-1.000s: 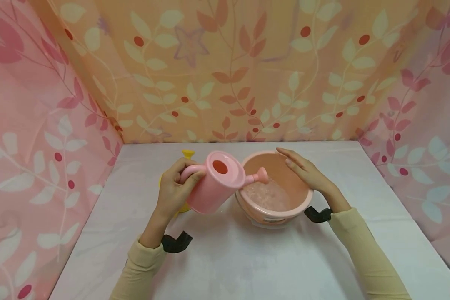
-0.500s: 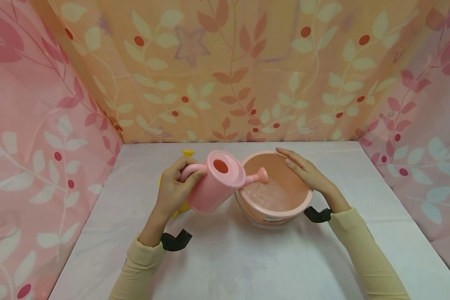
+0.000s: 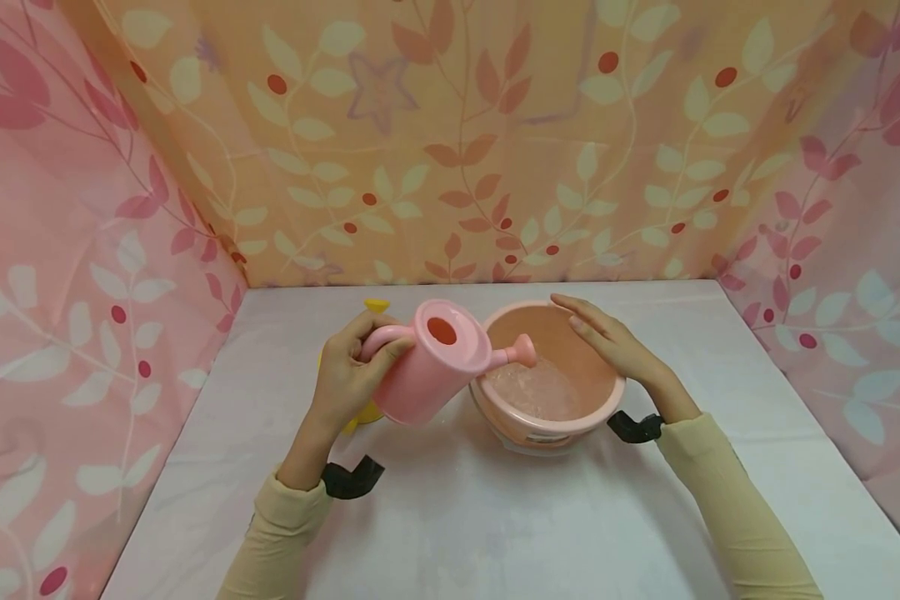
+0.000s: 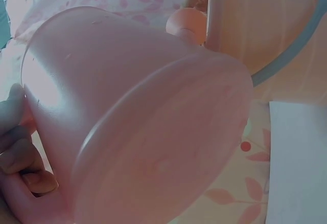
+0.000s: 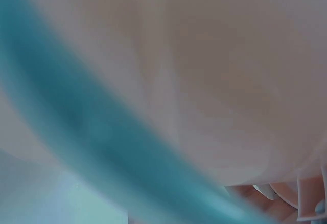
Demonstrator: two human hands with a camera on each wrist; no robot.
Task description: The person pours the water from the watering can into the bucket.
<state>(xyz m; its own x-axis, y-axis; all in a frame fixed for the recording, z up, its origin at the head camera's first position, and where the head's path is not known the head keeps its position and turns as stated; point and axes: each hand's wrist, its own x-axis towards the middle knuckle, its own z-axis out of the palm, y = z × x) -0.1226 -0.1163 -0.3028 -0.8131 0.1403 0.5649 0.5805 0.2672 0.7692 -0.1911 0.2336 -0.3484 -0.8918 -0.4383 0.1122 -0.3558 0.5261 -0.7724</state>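
My left hand grips the handle of a pink watering can. The can is tilted to the right, its spout with the sprinkler head reaching over the rim of a peach-pink basin. Rippled water covers the basin's bottom. With fingers straight, my right hand rests on the basin's right rim. In the left wrist view the can's base fills the middle, and curled fingers show at the handle. The basin's wall is blurred in the right wrist view.
A yellow object with a sprinkler-like top stands behind my left hand, mostly hidden by it and the pink can. The white-covered table is bounded by leaf-patterned cloth at the back and both sides.
The bubbling on the water in the basin has calmed to finer ripples. Both hands, the pink watering can and the basin stay nearly where they were.
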